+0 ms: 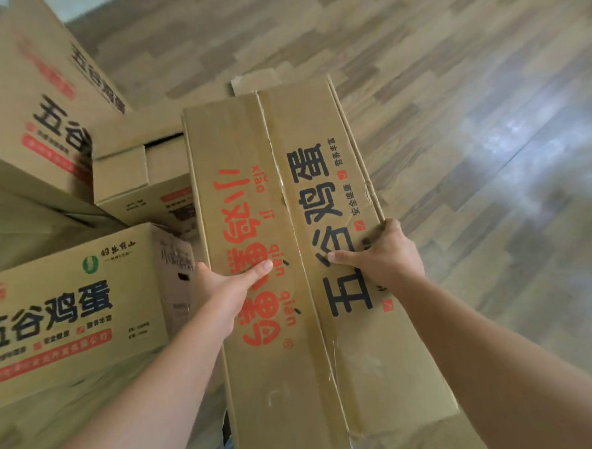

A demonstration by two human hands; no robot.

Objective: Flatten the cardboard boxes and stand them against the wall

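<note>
Head cam, looking fwd and down, close over hands [307, 275], floor [453, 113] beyond

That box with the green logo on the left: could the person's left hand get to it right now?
Probably yes, once it lets go: the left hand grips the flattened box, and the green-logo box sits just beside it, nothing between.

**Cardboard boxes: one collapsed, the rest still assembled**

A collapsed brown carton [288, 242] runs lengthwise away from the viewer, creased down its middle; the left panel bears red characters, the right panel black ones. To its left stand assembled boxes: a large tilted one [34, 100] at upper left, a smaller one with raised flaps [137, 171] beside it, and a closed printed one [73, 311] nearest.
</note>
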